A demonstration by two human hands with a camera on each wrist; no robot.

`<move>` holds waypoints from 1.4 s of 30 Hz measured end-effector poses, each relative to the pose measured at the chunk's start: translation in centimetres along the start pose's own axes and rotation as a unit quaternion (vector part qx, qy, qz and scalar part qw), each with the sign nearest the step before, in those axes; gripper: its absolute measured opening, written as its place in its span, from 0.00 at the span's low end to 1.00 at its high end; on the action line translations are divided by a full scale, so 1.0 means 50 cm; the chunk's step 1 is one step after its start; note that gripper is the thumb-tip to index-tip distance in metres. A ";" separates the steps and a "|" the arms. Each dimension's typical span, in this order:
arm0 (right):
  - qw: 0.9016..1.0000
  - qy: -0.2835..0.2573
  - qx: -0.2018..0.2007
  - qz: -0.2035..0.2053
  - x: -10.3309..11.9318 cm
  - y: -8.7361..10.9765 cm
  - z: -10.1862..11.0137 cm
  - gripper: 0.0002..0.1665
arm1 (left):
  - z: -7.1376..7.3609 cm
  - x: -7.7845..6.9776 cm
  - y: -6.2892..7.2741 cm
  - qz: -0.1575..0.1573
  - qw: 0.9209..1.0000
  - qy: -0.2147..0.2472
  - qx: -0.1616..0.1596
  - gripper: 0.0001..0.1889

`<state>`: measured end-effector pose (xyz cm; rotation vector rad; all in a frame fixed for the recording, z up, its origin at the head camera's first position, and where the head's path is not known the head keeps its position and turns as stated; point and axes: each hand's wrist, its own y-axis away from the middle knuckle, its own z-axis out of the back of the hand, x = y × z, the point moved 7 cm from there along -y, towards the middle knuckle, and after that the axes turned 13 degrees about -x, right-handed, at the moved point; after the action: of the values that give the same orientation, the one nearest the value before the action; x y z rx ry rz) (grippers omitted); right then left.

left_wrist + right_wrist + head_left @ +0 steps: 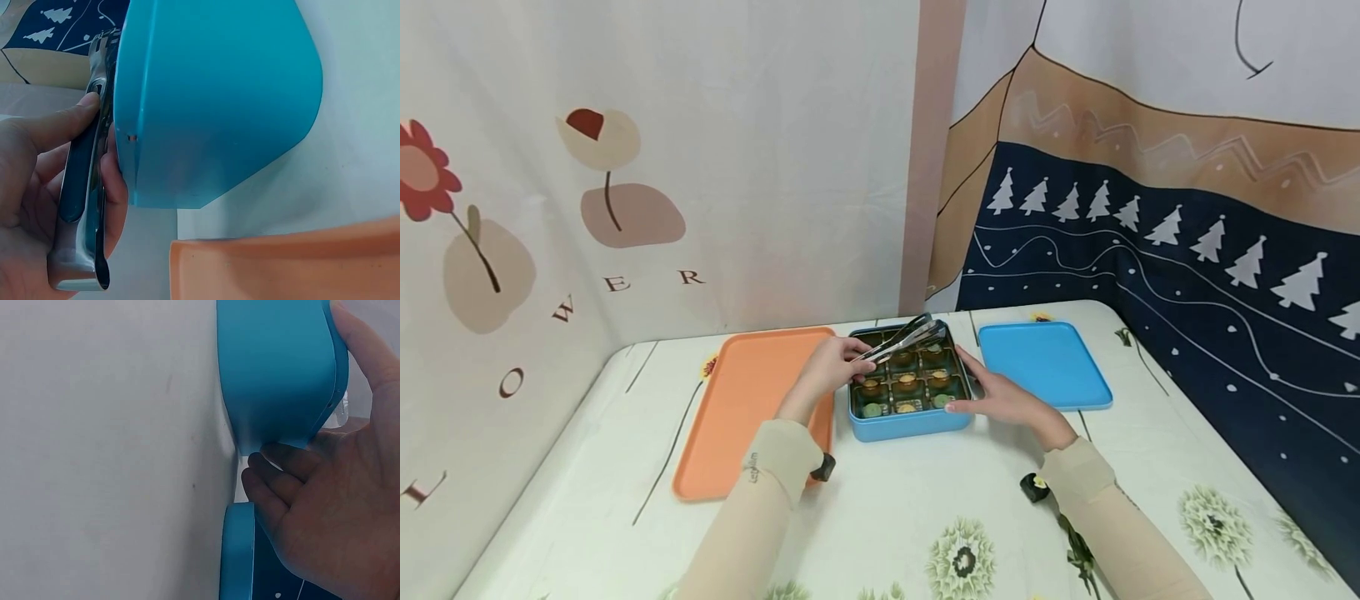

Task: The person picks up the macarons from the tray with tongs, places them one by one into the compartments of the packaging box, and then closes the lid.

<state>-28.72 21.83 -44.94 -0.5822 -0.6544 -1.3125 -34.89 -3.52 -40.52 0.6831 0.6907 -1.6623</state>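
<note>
A blue tin (912, 429) stands mid-table, its dark divided insert holding several small round yellow-brown and green pieces (907, 380) that look like small cakes. Metal tongs (898, 339) lie slantwise above its rear left part, gripped by my left hand (835, 364). In the left wrist view the thumb presses one arm of the tongs (84, 162), which has a dark inlay, and the fingers wrap the other side, beside the tin wall (219, 106). My right hand (1000, 396) holds the tin's right side, thumb at the front corner; its fingers curl round the wall (281, 375).
An orange tray (752, 400) lies left of the tin, partly under the left forearm. To the right is a flat blue lid or tray (1041, 367). A flower-print cloth (880, 508) covers the table, and printed curtains stand behind and at both sides.
</note>
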 end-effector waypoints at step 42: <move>1.000 -0.016 -0.001 0.000 0.004 0.000 -0.001 0.62 | 0.163 0.088 0.109 0.004 0.995 0.075 -0.059 0.23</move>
<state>-28.67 21.65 -44.80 -0.6063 -0.6785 -1.3065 -30.96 -13.40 -38.95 0.7292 0.8854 -1.5612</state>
